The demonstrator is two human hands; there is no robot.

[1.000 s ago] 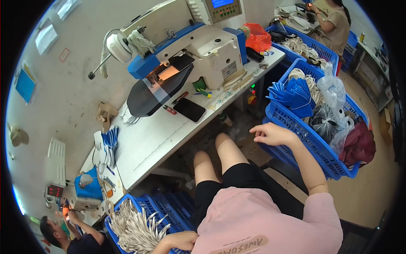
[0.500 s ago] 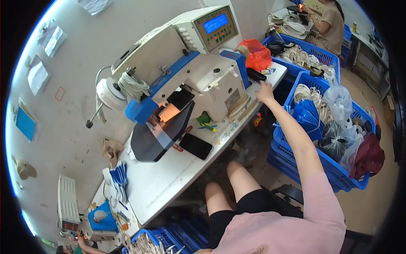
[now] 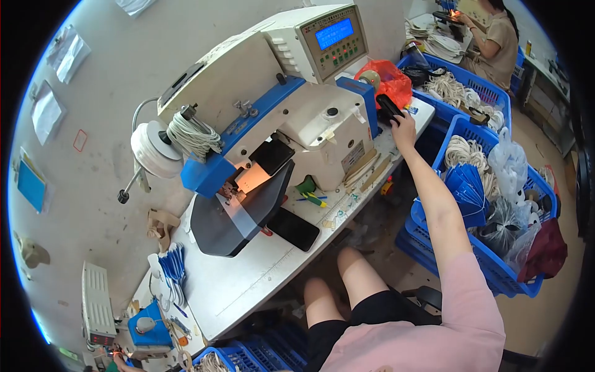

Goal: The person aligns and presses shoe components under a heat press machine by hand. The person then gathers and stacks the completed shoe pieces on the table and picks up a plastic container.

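Observation:
My right hand (image 3: 404, 130) reaches to the far right end of the white worktable (image 3: 229, 291). Its fingers are closed on the near end of a dark, elongated object (image 3: 388, 108), whose kind I cannot make out; its far end tips upward. Right beside it are a red plastic bag (image 3: 389, 79) and the blue end of the sewing machine (image 3: 325, 133). My left hand is out of view. A black phone (image 3: 296, 229) lies on the tabletop, partly under the machine's black plate (image 3: 214, 229). Green-and-yellow thread snips (image 3: 316, 199) rest by the machine base.
Blue baskets (image 3: 434, 214) to my right hold cord coils, blue straps (image 3: 466, 192) and plastic bags. Blue-and-white straps (image 3: 173, 270) lie at the table's left end. Another person (image 3: 496, 40) works at the back right, and a co-worker's hand (image 3: 121, 359) shows at lower left.
My right hand has moved onto the dark object and closed on it; the object has tilted up from the tabletop. The camera view has shifted slightly, and the plate now overlaps the phone.

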